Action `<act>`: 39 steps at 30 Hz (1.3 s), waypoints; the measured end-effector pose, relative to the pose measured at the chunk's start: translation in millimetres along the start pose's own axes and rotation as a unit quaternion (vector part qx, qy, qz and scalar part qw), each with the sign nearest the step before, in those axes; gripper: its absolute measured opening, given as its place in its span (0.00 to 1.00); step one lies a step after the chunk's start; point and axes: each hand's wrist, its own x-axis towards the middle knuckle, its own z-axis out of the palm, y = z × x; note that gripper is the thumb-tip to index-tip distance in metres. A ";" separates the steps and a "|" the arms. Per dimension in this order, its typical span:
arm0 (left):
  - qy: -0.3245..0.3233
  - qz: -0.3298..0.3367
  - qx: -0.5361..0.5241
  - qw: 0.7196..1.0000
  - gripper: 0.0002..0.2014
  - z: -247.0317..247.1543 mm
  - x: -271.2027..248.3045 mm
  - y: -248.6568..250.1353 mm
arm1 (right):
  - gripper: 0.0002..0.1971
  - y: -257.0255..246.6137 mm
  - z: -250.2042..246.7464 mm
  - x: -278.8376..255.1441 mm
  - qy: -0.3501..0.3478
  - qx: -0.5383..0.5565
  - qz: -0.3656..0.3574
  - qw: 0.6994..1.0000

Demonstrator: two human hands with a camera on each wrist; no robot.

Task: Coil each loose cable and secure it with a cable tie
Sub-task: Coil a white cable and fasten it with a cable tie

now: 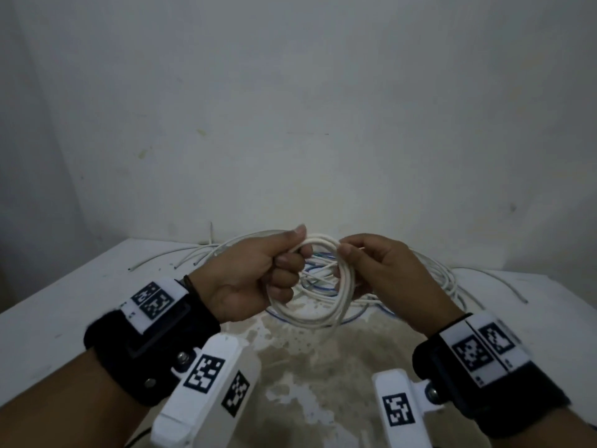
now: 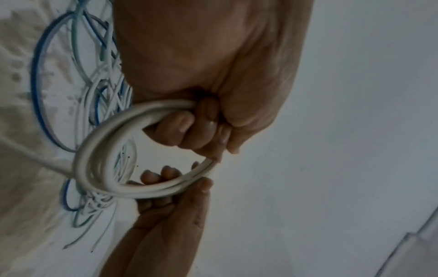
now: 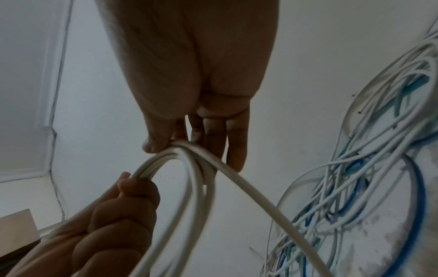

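Note:
A thick white cable (image 1: 310,313) is wound into a coil of several loops and held up above the table. My left hand (image 1: 274,270) grips the coil's left side in a fist (image 2: 189,129). My right hand (image 1: 352,257) pinches the coil's top right between thumb and fingers (image 3: 180,144). One free strand of the white cable (image 3: 260,198) runs from the right hand down toward the pile. No cable tie is visible.
A tangled pile of thin white and blue cables (image 1: 323,282) lies on the white table (image 1: 64,302) behind and under the hands, also seen as a pile (image 3: 355,168). A stained patch (image 1: 323,367) marks the table's near middle. A wall (image 1: 290,108) stands close behind.

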 end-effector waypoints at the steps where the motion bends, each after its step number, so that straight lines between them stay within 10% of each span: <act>1: 0.011 0.014 -0.020 1.000 0.13 -1.5 0.0 3.5 | 0.08 3.1 0.7 -1.6 0.005 0.009 0.015 1.000; 7: 0.062 0.099 -0.119 0.986 0.15 -14.3 1.8 29.6 | 0.09 9.0 25.5 -10.0 -0.030 0.088 0.057 0.994; 14: 0.058 0.107 -0.158 0.980 0.11 -32.0 -17.3 56.7 | 0.08 29.8 7.7 -2.8 0.171 -0.144 0.016 0.974; 21: 0.146 0.171 -0.215 0.950 0.16 -54.2 -11.4 57.7 | 0.05 38.3 21.7 -16.8 0.059 -0.277 -0.001 0.959; 24: 0.158 0.195 -0.228 0.941 0.14 -64.9 -12.4 60.8 | 0.12 36.9 22.7 -23.3 0.010 -0.355 0.003 0.935; 31: 0.172 0.222 -0.168 0.945 0.15 -72.1 -13.9 57.5 | 0.13 42.6 5.5 -21.5 0.140 -0.493 -0.044 0.858; 33: 0.159 0.201 -0.144 0.956 0.15 -67.1 -12.3 51.5 | 0.02 30.7 6.5 -19.5 0.109 -0.549 -0.037 0.828; 36: 0.145 0.171 -0.109 0.968 0.14 -57.0 -8.6 40.5 | 0.21 22.2 18.4 -18.6 0.063 -0.595 -0.060 0.799; 39: 0.137 0.154 -0.089 0.974 0.15 -46.7 -3.5 28.9 | 0.14 -9.3 30.3 -23.2 -0.005 -0.626 -0.104 0.773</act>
